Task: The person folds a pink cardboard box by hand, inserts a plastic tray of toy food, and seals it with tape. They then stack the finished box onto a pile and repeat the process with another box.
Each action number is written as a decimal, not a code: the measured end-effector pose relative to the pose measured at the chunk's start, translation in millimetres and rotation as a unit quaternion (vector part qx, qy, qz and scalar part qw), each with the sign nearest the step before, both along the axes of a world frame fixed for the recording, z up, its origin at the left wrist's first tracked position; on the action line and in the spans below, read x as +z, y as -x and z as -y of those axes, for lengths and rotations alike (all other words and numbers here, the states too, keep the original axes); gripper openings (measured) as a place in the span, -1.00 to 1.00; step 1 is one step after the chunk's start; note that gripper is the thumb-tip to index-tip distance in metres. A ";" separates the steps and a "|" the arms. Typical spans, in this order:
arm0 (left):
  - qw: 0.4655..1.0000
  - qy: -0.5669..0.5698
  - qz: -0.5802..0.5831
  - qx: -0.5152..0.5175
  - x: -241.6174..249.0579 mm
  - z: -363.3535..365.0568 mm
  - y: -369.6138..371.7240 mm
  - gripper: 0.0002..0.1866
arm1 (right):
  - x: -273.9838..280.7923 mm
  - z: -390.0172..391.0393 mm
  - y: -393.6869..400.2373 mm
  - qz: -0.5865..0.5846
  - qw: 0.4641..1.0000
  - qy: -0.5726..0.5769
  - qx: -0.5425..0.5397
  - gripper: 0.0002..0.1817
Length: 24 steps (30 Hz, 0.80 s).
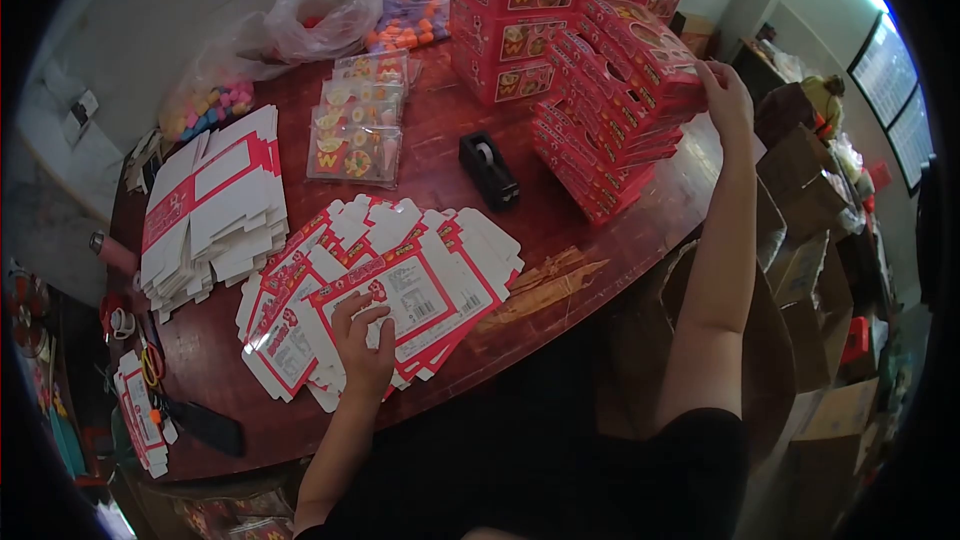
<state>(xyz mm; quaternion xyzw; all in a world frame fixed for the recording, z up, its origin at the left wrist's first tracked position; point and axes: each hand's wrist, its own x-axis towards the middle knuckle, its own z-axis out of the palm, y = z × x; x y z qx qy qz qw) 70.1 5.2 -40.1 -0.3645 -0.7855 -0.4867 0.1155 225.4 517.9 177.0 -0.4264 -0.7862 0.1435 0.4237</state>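
Observation:
My left hand [366,345] is over a spread pile of flat, unfolded pink-and-white cartons [425,290], fingers slightly bent and apart, holding nothing. My right hand [727,95] reaches out to the right. Its fingers are closed on the end of a pink printed box [650,45] on top of a leaning stack. Below that box lie several more pink boxes [610,155], piled at uneven angles. Where the fingertips meet the box is partly hidden.
Behind the leaning stack rises a taller wall of pink boxes [515,30]. A black tape dispenser [489,170] stands mid-table near packed picture sachets [355,135]. More flat cartons [215,205] lie left, by scissors [152,365]. Open brown cardboard boxes [800,275] stand right of the table.

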 end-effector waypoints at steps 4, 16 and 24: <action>1.000 -0.002 0.016 0.000 1.1 0.3 0.8 -0.80 | -6.8 1.2 0.3 -0.060 0.998 0.025 0.011 -0.44; 1.000 -0.013 0.021 0.003 2.7 6.7 0.0 -0.84 | -6.6 -2.6 -4.5 -0.120 0.989 0.057 0.060 -0.46; 0.997 -0.026 -0.019 0.070 0.7 30.8 25.8 -0.82 | -27.2 18.1 -30.5 -0.281 0.930 -0.235 0.025 -0.48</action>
